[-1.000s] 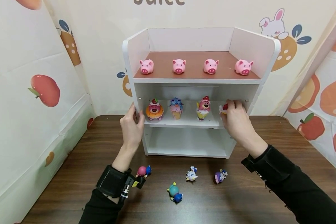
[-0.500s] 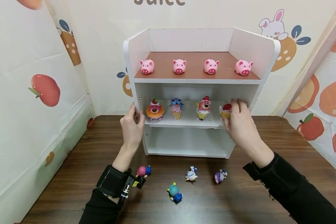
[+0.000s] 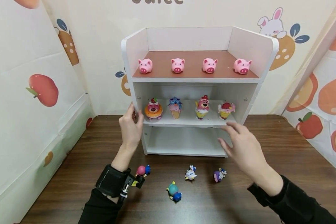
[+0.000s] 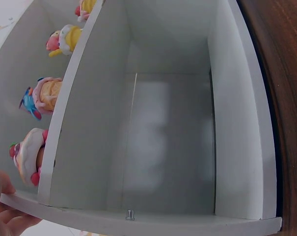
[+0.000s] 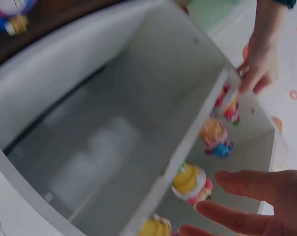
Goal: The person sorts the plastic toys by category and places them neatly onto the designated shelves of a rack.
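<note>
A white shelf unit [image 3: 190, 81] stands on the table, its left side panel pinched between the thumb and fingers of my left hand [image 3: 130, 127]. On the middle shelf are several dessert figurines: a pink bear in an orange ring [image 3: 153, 109], a blue character on a cone [image 3: 175, 108], a bear in a red hat [image 3: 202, 107] and a red-topped figurine in a yellow cup [image 3: 226, 110]. My right hand [image 3: 245, 147], holding nothing, hovers in front of the unit's lower right, thumb and fingers spread apart. The right wrist view shows its fingers [image 5: 246, 184] over the shelf.
Pink pigs [image 3: 178, 65] line the top shelf. Small figurines lie on the brown table [image 3: 106, 149] before the unit: a pink-and-blue one [image 3: 143, 170], a white one [image 3: 190, 173], a purple one [image 3: 219, 175] and a teal-and-blue one [image 3: 174, 191]. Printed walls surround the table.
My right hand has let go of the red-topped figurine on the middle shelf and drawn back, down toward me. The left hand stays on the side panel.
</note>
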`<state>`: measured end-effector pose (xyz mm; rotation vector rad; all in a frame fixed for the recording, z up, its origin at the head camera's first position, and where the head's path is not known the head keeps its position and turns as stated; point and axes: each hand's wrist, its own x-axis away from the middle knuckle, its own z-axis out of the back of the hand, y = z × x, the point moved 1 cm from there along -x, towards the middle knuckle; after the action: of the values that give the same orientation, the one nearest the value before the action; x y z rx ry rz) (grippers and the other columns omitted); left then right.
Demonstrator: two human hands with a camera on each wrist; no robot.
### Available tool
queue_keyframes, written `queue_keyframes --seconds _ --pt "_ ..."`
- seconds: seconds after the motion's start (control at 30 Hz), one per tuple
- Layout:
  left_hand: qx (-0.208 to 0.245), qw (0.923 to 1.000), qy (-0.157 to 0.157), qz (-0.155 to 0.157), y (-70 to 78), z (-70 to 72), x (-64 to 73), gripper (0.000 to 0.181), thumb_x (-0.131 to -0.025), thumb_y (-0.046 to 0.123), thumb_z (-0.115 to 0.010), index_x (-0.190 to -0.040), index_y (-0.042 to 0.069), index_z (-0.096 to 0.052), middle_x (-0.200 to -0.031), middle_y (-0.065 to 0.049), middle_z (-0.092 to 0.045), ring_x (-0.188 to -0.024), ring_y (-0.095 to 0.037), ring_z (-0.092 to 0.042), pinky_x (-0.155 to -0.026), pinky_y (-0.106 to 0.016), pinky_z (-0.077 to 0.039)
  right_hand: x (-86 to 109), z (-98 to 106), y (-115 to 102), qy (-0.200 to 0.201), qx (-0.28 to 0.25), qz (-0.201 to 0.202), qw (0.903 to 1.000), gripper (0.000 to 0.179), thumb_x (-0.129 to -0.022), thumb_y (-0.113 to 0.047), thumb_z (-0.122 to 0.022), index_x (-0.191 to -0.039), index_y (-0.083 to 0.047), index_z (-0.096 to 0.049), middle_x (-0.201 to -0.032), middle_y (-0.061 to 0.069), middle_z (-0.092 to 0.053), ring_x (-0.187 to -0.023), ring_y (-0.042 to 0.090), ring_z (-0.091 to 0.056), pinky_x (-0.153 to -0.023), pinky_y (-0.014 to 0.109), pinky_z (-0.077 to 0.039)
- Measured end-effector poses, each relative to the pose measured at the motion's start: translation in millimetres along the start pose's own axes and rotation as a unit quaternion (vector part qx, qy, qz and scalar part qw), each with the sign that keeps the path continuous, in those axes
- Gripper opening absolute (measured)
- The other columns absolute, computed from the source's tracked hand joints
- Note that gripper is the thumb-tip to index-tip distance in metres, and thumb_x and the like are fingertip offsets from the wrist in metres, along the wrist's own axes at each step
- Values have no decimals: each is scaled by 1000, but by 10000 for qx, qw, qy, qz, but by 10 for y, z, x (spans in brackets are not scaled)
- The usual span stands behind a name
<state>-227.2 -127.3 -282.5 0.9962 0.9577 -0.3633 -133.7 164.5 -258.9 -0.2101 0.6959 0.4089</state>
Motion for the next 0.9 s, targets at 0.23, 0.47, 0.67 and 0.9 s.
queue_keyframes --seconds 0.23,0.47,0.67,0.9 --pt "-25 10000 -9 10 0 4 0 31 -83 -5 -54 -113 -9 -53 -105 -22 -60 -91 -31 -60 -68 -40 -52 198 -195 -7 -608 -87 413 9973 36 -62 -9 -78 -93 3 -63 -89 14 -60 -78 28 -58 -61 42 -48" --pt "-43 10000 -9 -18 -2 2 0 31 -83 -4 -54 -113 -10 -53 -105 -23 -60 -92 -31 -59 -68 -40 -51 367 -356 12 -1259 -107 746 9892 38 -60 -12 -79 -93 -1 -63 -89 8 -60 -84 25 -57 -64 40 -44" --pt "-9 10000 -2 -30 5 1 -5 31 -83 -5 -54 -113 -10 -53 -105 -23 -60 -91 -31 -60 -68 -40 -52 467 -443 16 -1857 -127 1000 9774 41 -59 -14 -80 -94 -2 -63 -87 5 -59 -82 22 -57 -64 37 -45" --pt "3 10000 -2 -23 2 4 -3 31 -83 -5 -53 -113 -10 -53 -106 -23 -59 -92 -32 -59 -68 -40 -51 544 -517 23 -2603 -517 1689 9492 38 -56 -5 -78 -91 -5 -62 -79 -2 -53 -75 15 -53 -62 34 -45"
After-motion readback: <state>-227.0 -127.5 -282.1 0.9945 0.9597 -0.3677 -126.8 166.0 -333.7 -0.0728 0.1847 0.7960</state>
